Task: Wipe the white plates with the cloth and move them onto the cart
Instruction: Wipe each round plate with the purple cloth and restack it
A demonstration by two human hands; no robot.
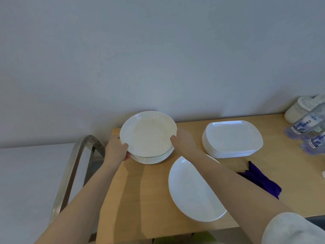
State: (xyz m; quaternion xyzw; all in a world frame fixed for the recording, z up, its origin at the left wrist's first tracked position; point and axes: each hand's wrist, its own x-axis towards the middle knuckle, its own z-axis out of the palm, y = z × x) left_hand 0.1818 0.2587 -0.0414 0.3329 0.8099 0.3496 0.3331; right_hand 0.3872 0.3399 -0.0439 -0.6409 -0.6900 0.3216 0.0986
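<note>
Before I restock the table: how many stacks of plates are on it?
2: a round stack at the back left under the lifted plate, and a squarish stack to its right.

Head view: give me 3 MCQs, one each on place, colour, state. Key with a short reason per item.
1. Where does the cloth lie?
A. on the table, right of the single plate
B. on the stack of squarish plates
C. on the cart

2. What colour is the cloth?
A. yellow
B. white
C. dark purple

3. What is happening to the top round plate?
A. it lies flat and untouched on its stack
B. both hands hold it by its rim, tilted above the stack
C. the cloth is pressed on it

Key:
1 A: it lies on the table, beside the single plate and partly behind the right forearm.
2 C: the fabric is dark purple.
3 B: the left hand and right hand grip opposite edges, over the round stack.
</note>
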